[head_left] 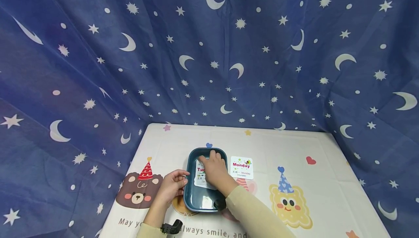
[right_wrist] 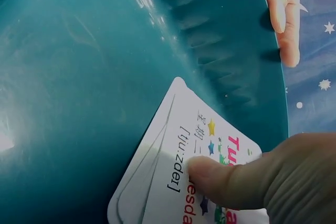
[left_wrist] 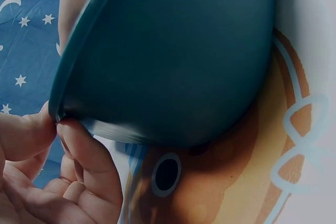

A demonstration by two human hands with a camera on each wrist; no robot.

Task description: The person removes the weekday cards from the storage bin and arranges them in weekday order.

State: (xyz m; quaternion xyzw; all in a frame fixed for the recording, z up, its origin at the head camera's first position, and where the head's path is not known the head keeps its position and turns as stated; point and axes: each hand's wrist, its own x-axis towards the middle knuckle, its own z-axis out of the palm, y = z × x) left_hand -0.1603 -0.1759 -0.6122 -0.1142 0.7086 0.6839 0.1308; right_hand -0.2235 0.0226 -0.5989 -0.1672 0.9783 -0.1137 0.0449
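A dark teal tray (head_left: 193, 198) with rounded corners sits on the table. At its left side my left hand (head_left: 172, 187) pinches the rim between thumb and fingers, as the left wrist view shows on the tray's outer wall (left_wrist: 173, 66). Inside lies a small stack of white cards, the top one a Tuesday card (right_wrist: 178, 150) with coloured stars. My right hand (head_left: 216, 170) reaches into the tray and grips this card, the thumb (right_wrist: 231, 179) flat on its printed face. Edges of other cards (right_wrist: 139, 177) show under it. The right fingers are hidden beneath in the right wrist view.
Just right of the tray, a Monday card (head_left: 241, 168) lies face up on the table. The white tablecloth (head_left: 275, 154) carries printed cartoon figures and lettering. A blue curtain (head_left: 226, 49) with moons and stars hangs behind the table and along both sides.
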